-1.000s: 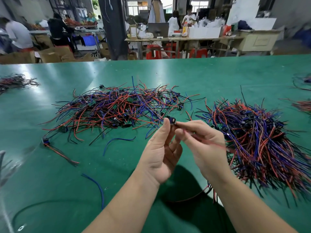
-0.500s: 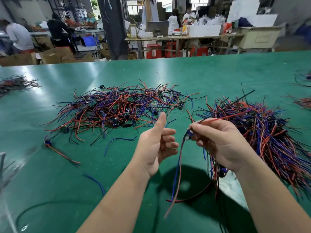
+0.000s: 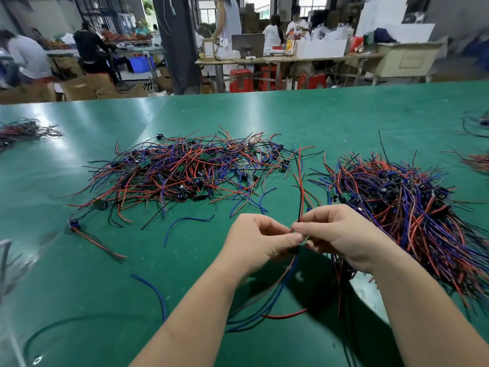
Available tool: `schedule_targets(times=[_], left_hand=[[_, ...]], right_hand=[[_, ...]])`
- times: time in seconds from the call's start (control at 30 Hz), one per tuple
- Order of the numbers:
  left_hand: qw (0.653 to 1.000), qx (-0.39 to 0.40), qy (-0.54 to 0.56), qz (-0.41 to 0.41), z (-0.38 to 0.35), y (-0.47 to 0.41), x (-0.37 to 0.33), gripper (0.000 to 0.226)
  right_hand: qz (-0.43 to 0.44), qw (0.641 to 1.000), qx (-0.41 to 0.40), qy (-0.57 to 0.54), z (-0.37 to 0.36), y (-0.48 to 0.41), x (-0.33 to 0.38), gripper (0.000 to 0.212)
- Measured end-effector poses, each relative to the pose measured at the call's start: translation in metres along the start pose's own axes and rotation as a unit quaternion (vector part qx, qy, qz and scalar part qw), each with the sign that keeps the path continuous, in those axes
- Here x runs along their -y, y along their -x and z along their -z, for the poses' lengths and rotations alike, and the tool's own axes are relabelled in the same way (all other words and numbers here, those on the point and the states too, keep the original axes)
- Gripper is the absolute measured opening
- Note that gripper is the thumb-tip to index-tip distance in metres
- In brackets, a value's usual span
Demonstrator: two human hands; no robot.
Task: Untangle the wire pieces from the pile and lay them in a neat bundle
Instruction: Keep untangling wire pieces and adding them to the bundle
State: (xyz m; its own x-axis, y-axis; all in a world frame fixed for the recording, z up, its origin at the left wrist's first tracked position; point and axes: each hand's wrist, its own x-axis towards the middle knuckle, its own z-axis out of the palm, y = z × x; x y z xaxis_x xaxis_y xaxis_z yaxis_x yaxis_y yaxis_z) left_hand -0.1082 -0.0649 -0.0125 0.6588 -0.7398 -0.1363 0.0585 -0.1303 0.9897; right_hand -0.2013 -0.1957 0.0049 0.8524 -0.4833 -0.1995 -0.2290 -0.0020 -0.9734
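A tangled pile (image 3: 185,173) of red, blue and black wire pieces with small green boards lies on the green table (image 3: 344,115) ahead of me. A denser, more aligned bundle (image 3: 412,207) lies to the right. Both hands meet in front of me over the table. My left hand (image 3: 256,242) and my right hand (image 3: 341,234) pinch the same wire piece (image 3: 300,181) between them; its red and black strands stand up above my fingers and blue and red tails hang below.
Loose wires lie at the left: a blue one (image 3: 156,292), another blue one (image 3: 185,223) and a red pair with a connector (image 3: 90,237). Smaller wire heaps sit at the far left (image 3: 23,131) and far right (image 3: 476,160). People work at benches behind the table.
My left hand, held apart with its thumb up half a second ago, has closed in and now pinches the wire piece together with my right hand. The strands now point upward.
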Motion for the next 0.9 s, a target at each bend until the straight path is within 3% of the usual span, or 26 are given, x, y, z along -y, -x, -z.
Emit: schedule_targets(times=[0.1, 0.33, 0.47, 0.53, 0.57, 0.63, 0.77, 0.83, 0.9], left_hand=[[0.998, 0.035, -0.046, 0.030, 0.001, 0.003, -0.001, 0.014], [0.971, 0.092, -0.219, 0.032, 0.003, 0.008, -0.005, 0.019], [0.950, 0.092, -0.295, 0.044, 0.017, 0.008, -0.008, 0.020], [0.952, 0.038, -0.301, 0.030, 0.023, 0.005, -0.009, 0.020], [0.963, -0.003, -0.268, 0.020, 0.025, 0.002, -0.008, 0.022], [0.985, -0.079, -0.155, -0.001, 0.026, -0.002, -0.008, 0.024], [0.988, -0.146, -0.030, -0.048, 0.023, -0.006, -0.008, 0.025], [0.989, -0.135, 0.003, -0.053, 0.017, -0.006, -0.007, 0.025], [0.992, -0.117, 0.014, -0.047, 0.011, -0.007, -0.006, 0.024]], right_hand=[[-0.008, 0.999, -0.039, 0.024, 0.004, 0.000, -0.001, 0.012], [0.067, 0.964, -0.228, -0.123, 0.027, 0.000, 0.010, 0.009], [0.189, 0.886, -0.338, -0.256, 0.033, 0.006, 0.017, 0.017], [0.229, 0.848, -0.364, -0.312, 0.036, 0.007, 0.020, 0.018], [0.223, 0.848, -0.361, -0.317, 0.034, 0.007, 0.020, 0.018], [0.196, 0.883, -0.329, -0.272, 0.024, 0.004, 0.018, 0.016], [0.212, 0.969, -0.124, -0.033, -0.007, 0.005, 0.008, 0.016], [0.212, 0.974, -0.032, 0.071, -0.017, 0.006, 0.003, 0.035], [0.227, 0.962, -0.021, 0.154, -0.022, 0.008, -0.001, 0.039]])
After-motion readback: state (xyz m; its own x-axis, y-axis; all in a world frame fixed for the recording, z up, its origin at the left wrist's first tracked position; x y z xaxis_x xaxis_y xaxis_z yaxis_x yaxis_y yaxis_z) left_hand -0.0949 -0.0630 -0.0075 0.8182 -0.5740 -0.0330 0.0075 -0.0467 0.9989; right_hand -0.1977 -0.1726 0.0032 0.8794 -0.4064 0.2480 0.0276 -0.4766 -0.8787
